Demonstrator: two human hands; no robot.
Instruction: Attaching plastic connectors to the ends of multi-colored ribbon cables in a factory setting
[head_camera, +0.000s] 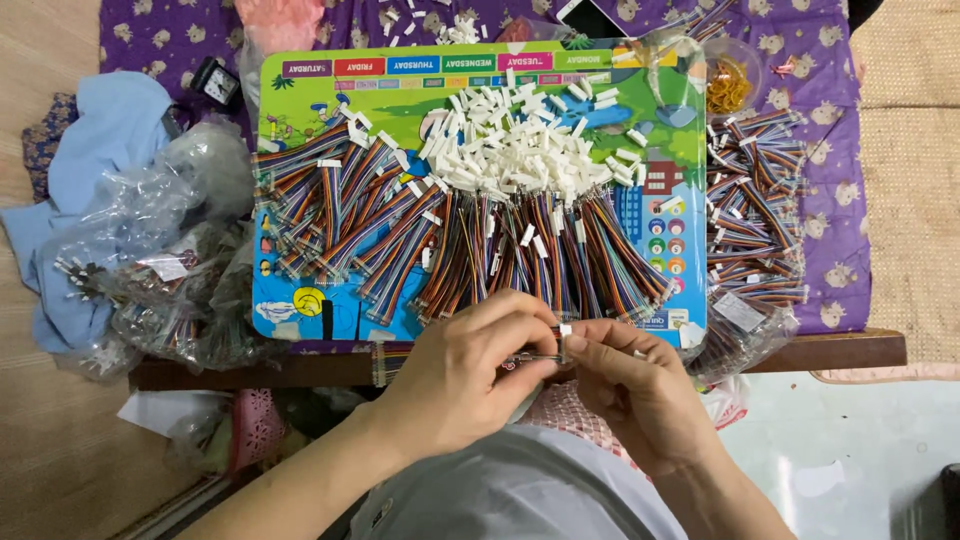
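white plastic connector (565, 329) sits pinched in the right hand (640, 385) fingertips; the left hand (470, 375) grips a short wire lead (530, 357) just below the colourful board (300, 300) on the table (850, 350); probably best to keep both steady and aligned.

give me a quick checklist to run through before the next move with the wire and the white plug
1. Left hand has hold of the small wire piece: ok, fingers pinched on it.
2. Right hand has the white plug at its fingertips: ok, though the grip is partly hidden.
3. Plug lined up with the wire ends: cannot tell, too small and covered by fingers.
4. More white plugs within reach: ok, a heap sits on the colourful board.
5. Wire bundles lying just ahead of the hands: ok, spread in a fan.
6. Board sitting flat on the low table: ok, as far as can be seen.
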